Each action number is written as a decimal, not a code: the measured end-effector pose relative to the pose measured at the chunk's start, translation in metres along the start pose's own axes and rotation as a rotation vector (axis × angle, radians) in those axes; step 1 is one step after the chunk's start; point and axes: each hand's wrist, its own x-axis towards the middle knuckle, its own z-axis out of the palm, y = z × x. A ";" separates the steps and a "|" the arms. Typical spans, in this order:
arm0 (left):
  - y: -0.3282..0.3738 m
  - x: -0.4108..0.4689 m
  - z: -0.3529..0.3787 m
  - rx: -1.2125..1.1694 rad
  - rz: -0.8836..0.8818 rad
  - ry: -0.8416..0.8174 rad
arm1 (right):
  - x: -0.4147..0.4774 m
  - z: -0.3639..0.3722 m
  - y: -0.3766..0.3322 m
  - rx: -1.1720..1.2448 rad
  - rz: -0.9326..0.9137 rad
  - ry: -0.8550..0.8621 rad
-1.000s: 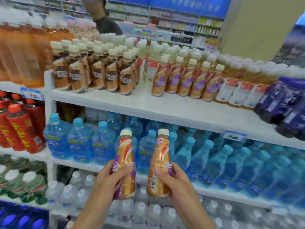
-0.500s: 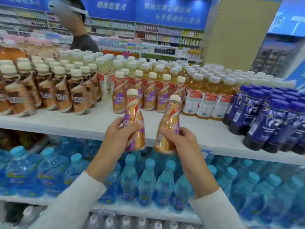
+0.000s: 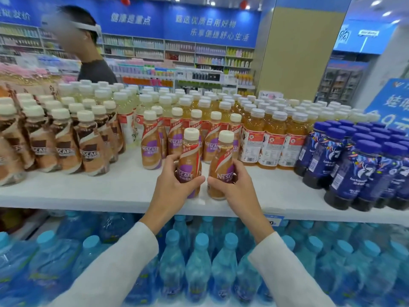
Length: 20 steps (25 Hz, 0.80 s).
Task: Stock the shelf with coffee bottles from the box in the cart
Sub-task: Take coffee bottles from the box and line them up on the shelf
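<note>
Head view of a shop aisle. At centre, the left hand (image 3: 174, 185) has its fingers and thumb curled around the lower half of a small plastic coffee bottle with a cream cap and a tan, purple and red label (image 3: 189, 156). Just beside it at 3 o'clock, the right hand (image 3: 236, 187) grips a matching coffee bottle (image 3: 223, 158) the same way. Both bottles stand upright, close together, over the front part of the white shelf board (image 3: 110, 191); whether their bases touch it cannot be told.

At 12 o'clock behind them stand rows of the same purple-label bottles (image 3: 151, 147). At 9 o'clock are brown-label coffee bottles (image 3: 88, 147), at 2 o'clock amber drink bottles with white caps (image 3: 272, 140), and at 3 o'clock dark bottles with blue caps (image 3: 354, 165). At 6 o'clock, on the shelf below, are blue-capped water bottles (image 3: 199, 262).
</note>
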 end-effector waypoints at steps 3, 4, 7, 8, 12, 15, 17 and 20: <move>-0.008 -0.003 -0.003 -0.013 -0.015 -0.030 | -0.002 0.000 0.005 -0.021 0.005 -0.009; -0.011 -0.004 -0.006 -0.026 -0.034 -0.060 | -0.003 -0.002 0.007 -0.025 0.014 -0.020; -0.016 -0.004 -0.021 -0.070 -0.072 -0.121 | -0.005 -0.014 0.011 -0.035 0.027 -0.054; -0.016 -0.003 -0.024 -0.073 -0.080 -0.119 | -0.005 -0.017 0.011 -0.034 0.033 -0.064; -0.012 -0.001 -0.021 0.018 -0.078 -0.056 | -0.006 -0.015 0.011 -0.130 -0.002 -0.030; -0.010 -0.001 -0.017 0.090 -0.058 -0.015 | -0.007 -0.003 0.016 -0.280 -0.056 0.056; -0.009 -0.001 -0.016 0.091 -0.052 0.002 | -0.008 0.000 0.020 -0.305 -0.061 0.067; -0.009 -0.007 -0.013 0.107 -0.053 0.036 | -0.012 -0.003 0.022 -0.282 -0.048 0.055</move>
